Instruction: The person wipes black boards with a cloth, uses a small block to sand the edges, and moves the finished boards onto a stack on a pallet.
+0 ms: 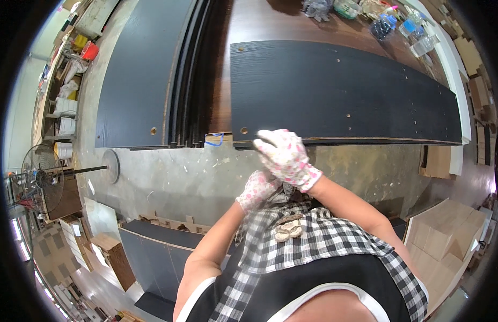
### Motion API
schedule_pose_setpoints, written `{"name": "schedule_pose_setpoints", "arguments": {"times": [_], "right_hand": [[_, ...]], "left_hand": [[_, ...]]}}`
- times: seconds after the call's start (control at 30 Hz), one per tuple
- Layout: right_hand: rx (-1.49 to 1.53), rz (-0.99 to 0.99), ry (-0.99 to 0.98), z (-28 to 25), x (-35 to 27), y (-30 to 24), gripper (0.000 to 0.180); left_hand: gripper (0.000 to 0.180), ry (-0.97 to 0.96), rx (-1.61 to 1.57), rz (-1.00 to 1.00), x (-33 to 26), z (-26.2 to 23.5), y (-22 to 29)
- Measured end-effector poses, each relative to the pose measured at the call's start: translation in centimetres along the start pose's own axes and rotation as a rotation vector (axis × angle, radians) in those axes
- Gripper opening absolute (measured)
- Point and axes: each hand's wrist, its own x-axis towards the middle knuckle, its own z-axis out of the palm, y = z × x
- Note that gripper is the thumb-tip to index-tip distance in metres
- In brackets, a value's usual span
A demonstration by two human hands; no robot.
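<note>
A long black wood-grain panel (pixel 340 91) with several drilled holes lies on a brown worktop (pixel 260 24). My right hand (pixel 285 156), in a white glove with pink spots, is at the panel's near edge beside a hole (pixel 243 130). Its fingers curl over the edge around something dark that I cannot make out. My left hand (pixel 256 189), in the same kind of glove, sits just below the right wrist, close to my checked apron. Its fingers are bent, and the right forearm hides what they hold, if anything.
A stack of black panels (pixel 136 75) lies to the left, and a blue-marked scrap (pixel 214 139) sits at the worktop's edge. Bags of small hardware (pixel 380 24) sit at the far end. On the floor are a standing fan (pixel 42 180), cardboard boxes (pixel 447 241) and dark boards (pixel 152 252).
</note>
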Motion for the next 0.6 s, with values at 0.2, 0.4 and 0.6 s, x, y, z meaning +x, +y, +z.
{"name": "schedule_pose_setpoints", "arguments": {"times": [0.2,0.4,0.6], "right_hand": [[0.007,-0.077,-0.1,1.2,2.9,-1.9,0.023],[-0.134,0.148,-0.009,-5.2,-3.5,2.3,0.03],[-0.087,0.096,0.001,-2.9,-1.4,1.2,0.022]], "left_hand": [[0.046,-0.025,0.022,-0.007,-1.3,-1.9,1.6],[0.048,-0.078,0.082,0.045,-0.1,-2.3,-0.2],[0.044,-0.176,-0.105,-0.04,3.4,-0.7,1.0]]}}
